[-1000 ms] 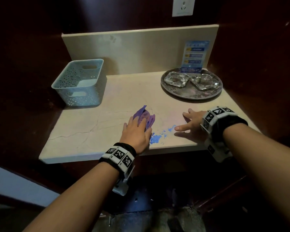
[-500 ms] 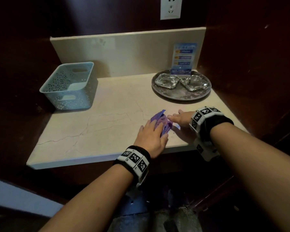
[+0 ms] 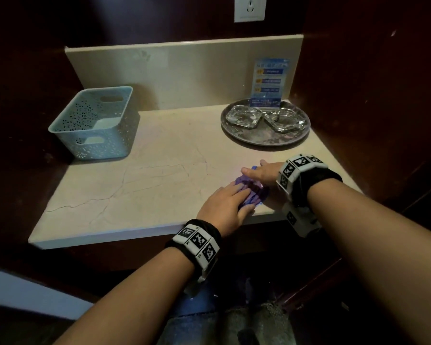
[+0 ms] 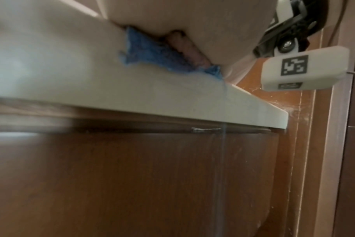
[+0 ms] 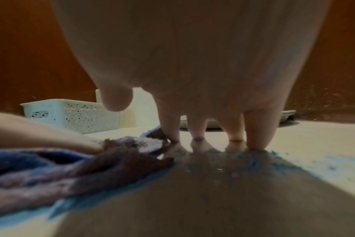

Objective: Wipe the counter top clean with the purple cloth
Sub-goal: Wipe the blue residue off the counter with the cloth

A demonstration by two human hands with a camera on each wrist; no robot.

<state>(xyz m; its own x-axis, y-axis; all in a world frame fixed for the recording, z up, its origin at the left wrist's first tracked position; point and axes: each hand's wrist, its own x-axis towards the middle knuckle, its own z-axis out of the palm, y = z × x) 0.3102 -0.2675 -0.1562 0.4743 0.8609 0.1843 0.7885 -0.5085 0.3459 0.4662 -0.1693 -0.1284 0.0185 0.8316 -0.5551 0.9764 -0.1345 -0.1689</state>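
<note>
The purple cloth (image 3: 253,192) lies bunched near the front edge of the beige counter top (image 3: 159,175), right of centre. My left hand (image 3: 230,199) lies over it, fingers stretched across the cloth and pressing it down. In the left wrist view the cloth (image 4: 152,52) sticks out from under my palm (image 4: 192,24). My right hand (image 3: 258,171) rests just beyond it, with straight fingertips (image 5: 255,142) on the counter and the index finger against the edge of the cloth (image 5: 71,176). Blue smears (image 5: 338,162) show on the stone around my right fingertips.
A pale blue perforated basket (image 3: 97,123) stands at the back left. A round metal tray (image 3: 237,138) with two glass ashtrays sits at the back right, a blue sign card (image 3: 269,82) behind it. Dark wood walls close both sides. Below is a wooden cabinet front (image 4: 132,176).
My left hand has slid the cloth to the right over the blue stain, up against my right hand. My right hand has stayed in its place on the counter.
</note>
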